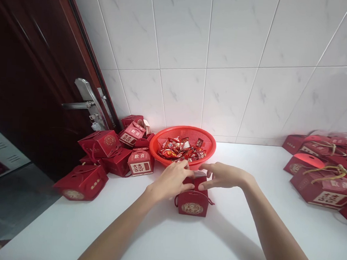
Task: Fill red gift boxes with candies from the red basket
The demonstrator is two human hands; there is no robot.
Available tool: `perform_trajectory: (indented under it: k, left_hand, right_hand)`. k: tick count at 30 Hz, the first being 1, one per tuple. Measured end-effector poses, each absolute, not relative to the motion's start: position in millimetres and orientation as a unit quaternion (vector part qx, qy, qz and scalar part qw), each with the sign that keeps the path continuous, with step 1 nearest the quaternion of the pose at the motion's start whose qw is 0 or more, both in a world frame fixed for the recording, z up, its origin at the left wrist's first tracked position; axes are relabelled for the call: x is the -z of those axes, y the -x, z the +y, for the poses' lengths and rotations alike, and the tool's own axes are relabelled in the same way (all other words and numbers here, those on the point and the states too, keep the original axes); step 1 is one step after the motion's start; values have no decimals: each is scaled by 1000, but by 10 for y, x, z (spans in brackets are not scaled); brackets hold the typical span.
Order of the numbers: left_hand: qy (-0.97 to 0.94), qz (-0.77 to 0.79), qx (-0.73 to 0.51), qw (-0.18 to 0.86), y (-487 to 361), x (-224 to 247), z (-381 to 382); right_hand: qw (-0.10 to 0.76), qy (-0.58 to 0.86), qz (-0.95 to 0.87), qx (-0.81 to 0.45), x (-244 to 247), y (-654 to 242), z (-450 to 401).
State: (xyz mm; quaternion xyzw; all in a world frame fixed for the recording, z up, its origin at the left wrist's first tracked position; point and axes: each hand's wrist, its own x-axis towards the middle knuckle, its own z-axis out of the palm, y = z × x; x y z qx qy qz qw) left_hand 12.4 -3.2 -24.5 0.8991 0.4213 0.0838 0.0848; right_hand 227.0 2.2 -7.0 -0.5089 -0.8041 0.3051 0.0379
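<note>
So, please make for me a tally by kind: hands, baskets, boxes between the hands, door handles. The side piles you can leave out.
Hands: 2 (left hand, right hand)
Red basket: 1
Box between the hands: 1
Door handle: 1
Total: 5
Small packets overlap too much to count.

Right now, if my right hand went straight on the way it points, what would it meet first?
Probably your left hand: the right hand points at its fingers across the top of the red box, though a box flap might catch first; depth is unclear.
</note>
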Motion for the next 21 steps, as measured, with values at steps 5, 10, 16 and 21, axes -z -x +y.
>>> perform_trajectory:
  k: [5,10,16,21]
  left_hand:
    - [-895,415,-157,44,-70,461,-76]
    - [-879,387,-277,35,-16,700,-89]
    - [-823,355,-427,118,31,902,-169]
    - [-807,359,-444,151,64,949,-259]
  right_hand:
    - [108,438,-824,-342,53,-2351,-77]
    - [139,416,-825,-356,231,-2360,-198]
    - [292,393,-790,-370,624,-2313,-241]
    - [368,418,-738,-381,896,-2216,-268]
